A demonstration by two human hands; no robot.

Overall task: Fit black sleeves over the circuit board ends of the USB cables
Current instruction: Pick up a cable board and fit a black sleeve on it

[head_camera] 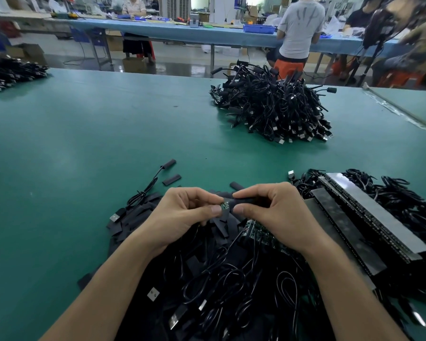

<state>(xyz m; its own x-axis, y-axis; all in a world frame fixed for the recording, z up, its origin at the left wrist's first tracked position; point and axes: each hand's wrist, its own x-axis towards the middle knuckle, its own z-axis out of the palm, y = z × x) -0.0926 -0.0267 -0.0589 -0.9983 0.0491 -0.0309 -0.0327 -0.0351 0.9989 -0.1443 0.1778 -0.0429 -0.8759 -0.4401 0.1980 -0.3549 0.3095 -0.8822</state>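
Over green table (89, 148), left hand (182, 214) fingers pinch circuit board (223, 206); right hand (276, 212) fingers pinch black sleeve (247, 200) against it.

Probably an assembly factory. A cable heap (271, 107) lies beyond the right hand (278, 215); farther, workers (298, 28) line blue benches (182, 32).

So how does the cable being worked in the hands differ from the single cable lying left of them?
Held cable's board end is bare green, pinched by the left hand, while the right hand pinches a black sleeve up to it. Lone cable: end already inside its fitted sleeve. The held one is lifted; the lone one lies on the green mat. Both are thin black cables.
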